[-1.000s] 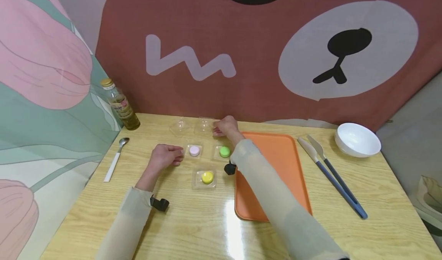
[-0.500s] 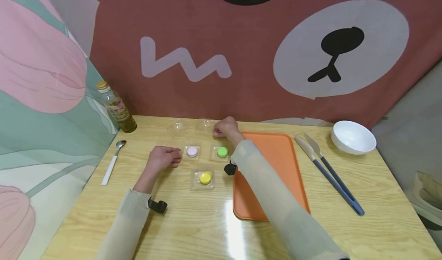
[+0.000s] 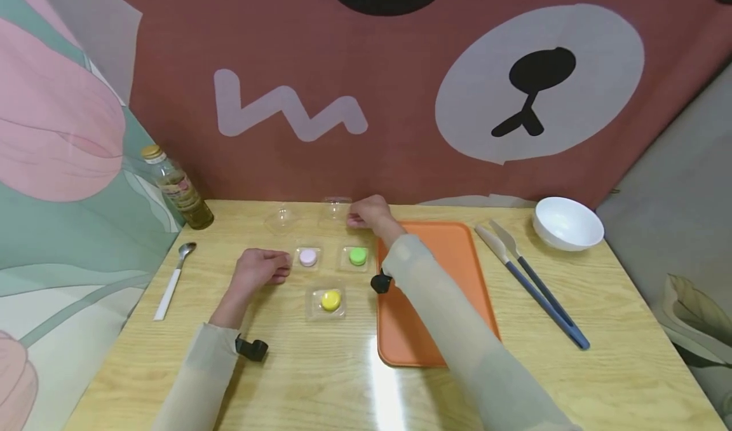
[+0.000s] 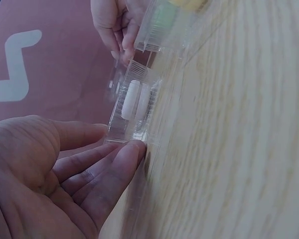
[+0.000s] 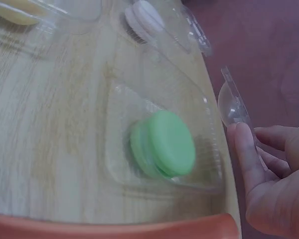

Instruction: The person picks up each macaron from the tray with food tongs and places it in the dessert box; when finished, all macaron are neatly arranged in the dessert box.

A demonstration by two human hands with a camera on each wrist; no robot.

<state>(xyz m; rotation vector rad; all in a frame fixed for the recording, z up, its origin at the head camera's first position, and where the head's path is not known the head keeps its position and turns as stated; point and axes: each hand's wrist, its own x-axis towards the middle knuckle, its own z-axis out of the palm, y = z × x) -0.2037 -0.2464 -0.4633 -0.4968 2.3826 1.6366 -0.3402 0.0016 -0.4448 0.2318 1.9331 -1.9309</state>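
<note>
L hand (image 3: 257, 269): thumb + fingertips pinched edge of clear case (image 4: 117, 126) w/ pink macaron (image 3: 307, 257). R hand (image 3: 372, 213): fingers gripped clear lid (image 5: 230, 103), beyond green macaron (image 3: 358, 255), nr orange tray (image 3: 400, 332).

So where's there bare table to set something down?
Bare table lies in front of the bowl, right of the tongs; between spoon and left hand; and on the near side of the yellow macaron. Crowded: around the pink macaron, green macaron and right hand.
</note>
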